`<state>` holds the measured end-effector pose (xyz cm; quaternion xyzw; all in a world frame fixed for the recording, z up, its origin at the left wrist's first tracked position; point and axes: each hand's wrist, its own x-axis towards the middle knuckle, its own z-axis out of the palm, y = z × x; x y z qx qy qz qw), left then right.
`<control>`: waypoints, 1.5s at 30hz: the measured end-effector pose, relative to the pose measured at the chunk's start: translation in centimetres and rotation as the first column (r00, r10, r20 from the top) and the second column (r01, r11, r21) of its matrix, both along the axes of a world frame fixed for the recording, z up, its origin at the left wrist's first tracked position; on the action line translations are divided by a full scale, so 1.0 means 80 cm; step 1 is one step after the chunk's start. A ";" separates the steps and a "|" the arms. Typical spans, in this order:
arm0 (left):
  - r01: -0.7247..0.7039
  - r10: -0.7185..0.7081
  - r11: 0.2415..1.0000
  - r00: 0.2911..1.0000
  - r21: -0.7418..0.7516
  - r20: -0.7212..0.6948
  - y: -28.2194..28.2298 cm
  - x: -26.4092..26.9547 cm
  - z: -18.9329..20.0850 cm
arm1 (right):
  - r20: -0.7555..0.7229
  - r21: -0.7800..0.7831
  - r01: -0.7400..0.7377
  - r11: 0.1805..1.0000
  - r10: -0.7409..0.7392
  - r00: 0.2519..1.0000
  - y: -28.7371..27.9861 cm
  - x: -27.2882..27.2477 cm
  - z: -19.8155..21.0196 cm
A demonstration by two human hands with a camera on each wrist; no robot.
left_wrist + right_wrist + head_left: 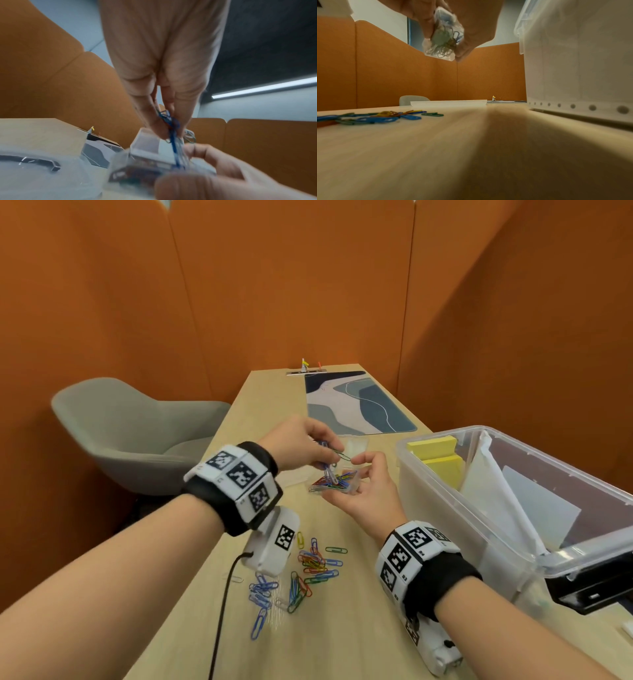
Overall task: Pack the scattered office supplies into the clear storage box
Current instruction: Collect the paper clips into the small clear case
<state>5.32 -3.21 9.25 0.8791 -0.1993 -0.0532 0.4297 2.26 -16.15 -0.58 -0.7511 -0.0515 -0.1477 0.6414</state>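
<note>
A left hand (301, 445) pinches a bunch of blue wire paper clips (329, 470), hanging lengthwise downward into a small clear plastic case (337, 485) of coloured clips cupped in the right hand (366, 491). More coloured paper clips (301, 571) lie scattered on the wooden table (342, 628). Beside them, the large clear storage box (445, 508) holds yellow sticky-note pads (440, 457) and white papers (503, 491).

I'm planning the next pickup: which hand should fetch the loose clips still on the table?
Left. The left hand only pinches a few clips over the small case, which the right hand is holding. The loose clips lie below the left wrist.
</note>
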 end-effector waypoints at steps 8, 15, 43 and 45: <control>-0.169 0.161 0.982 0.982 0.079 0.098 0.001 -0.003 -0.016 | 0.034 0.036 0.018 0.999 -0.020 0.999 -0.002 0.001 0.000; -0.260 0.166 0.938 0.917 -0.230 -0.362 -0.009 -0.025 -0.046 | 0.036 -0.012 0.009 1.000 -0.008 0.999 -0.001 -0.004 0.003; -0.077 0.185 0.790 0.976 0.609 -0.116 0.103 -0.022 -0.050 | -0.095 -0.261 -0.035 0.965 0.010 0.995 0.002 -0.013 0.009; 0.050 0.237 0.631 0.938 0.774 -0.253 0.139 -0.028 -0.064 | -0.099 -0.274 -0.014 0.962 -0.014 0.995 0.001 -0.012 0.009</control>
